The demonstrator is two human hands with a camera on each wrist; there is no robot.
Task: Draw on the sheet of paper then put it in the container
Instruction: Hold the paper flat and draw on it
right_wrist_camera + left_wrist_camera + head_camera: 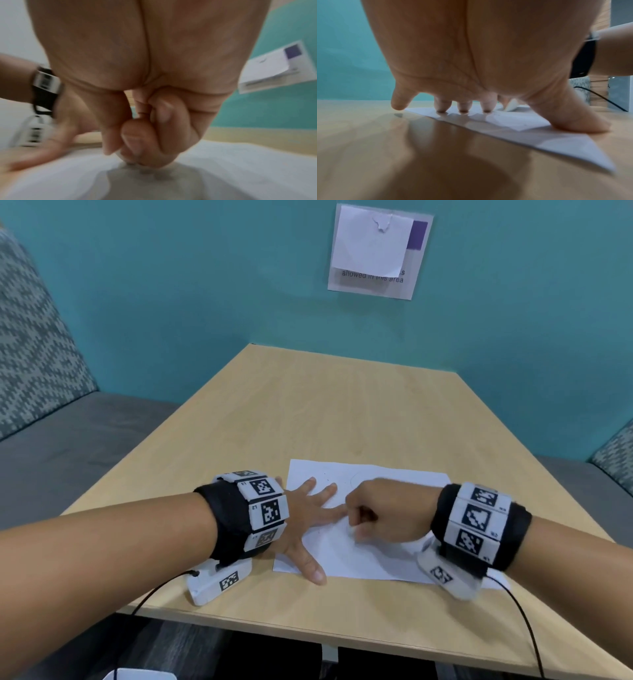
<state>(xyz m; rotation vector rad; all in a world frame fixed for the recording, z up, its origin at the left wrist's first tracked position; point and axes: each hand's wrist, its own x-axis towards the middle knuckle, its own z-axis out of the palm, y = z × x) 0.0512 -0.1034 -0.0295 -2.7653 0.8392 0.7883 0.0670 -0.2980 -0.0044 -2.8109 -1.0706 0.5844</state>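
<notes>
A white sheet of paper (359,556) lies flat near the front edge of the wooden table (308,412), with faint pencil lines at its far part. My left hand (318,529) is spread on the sheet's left side, its fingertips (464,108) and thumb pressing it down. On the middle of the sheet, my right hand (356,525) is curled, thumb and fingers pinching a small white object (510,106) whose tip (120,155) touches the paper. I cannot tell what that object is. No container is in view.
The table's far half is bare wood. A teal wall behind it carries a paper sign (376,251). Grey upholstered benches (68,440) flank the table. A white object's edge (144,674) shows below the table's front edge. Cables trail from both wrists.
</notes>
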